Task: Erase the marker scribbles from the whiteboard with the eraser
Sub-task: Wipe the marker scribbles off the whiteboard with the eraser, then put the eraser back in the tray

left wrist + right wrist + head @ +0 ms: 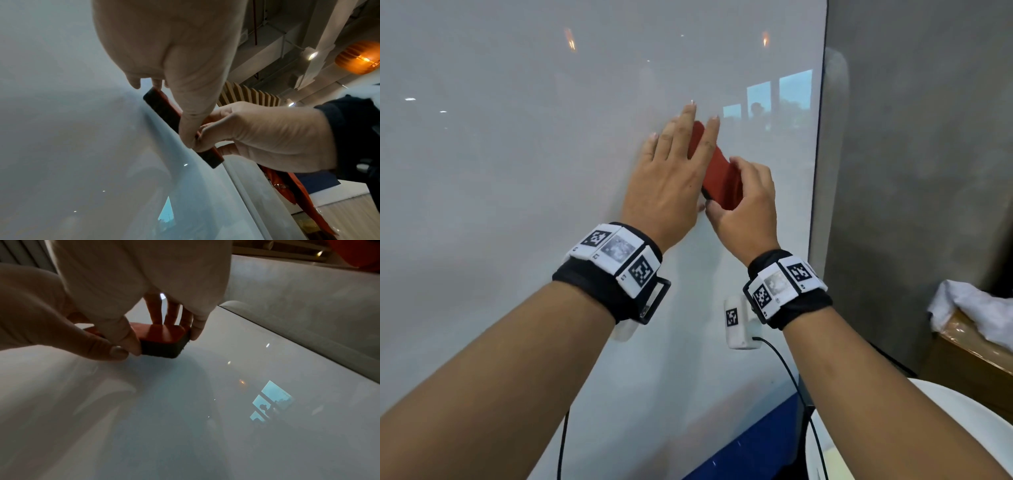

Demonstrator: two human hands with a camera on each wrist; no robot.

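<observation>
A red eraser (722,178) with a dark felt underside (164,112) lies slantwise against the glossy whiteboard (517,171), near the board's right edge. My left hand (678,164) lies flat over its upper half, fingers straight on the red back and thumb along its side. Around the eraser's lower end my right hand (746,195) grips with thumb and curled fingers; the right wrist view shows that end (164,347) pinched, felt on the board. No marker scribbles show on the board in any view, only reflections.
The board's right edge (818,171) meets a grey wall (911,171). A wooden box with a white cloth (969,318) stands low on the right, above a white rounded object (945,411). A blue strip (750,442) runs under the board. Cables hang from both wrists.
</observation>
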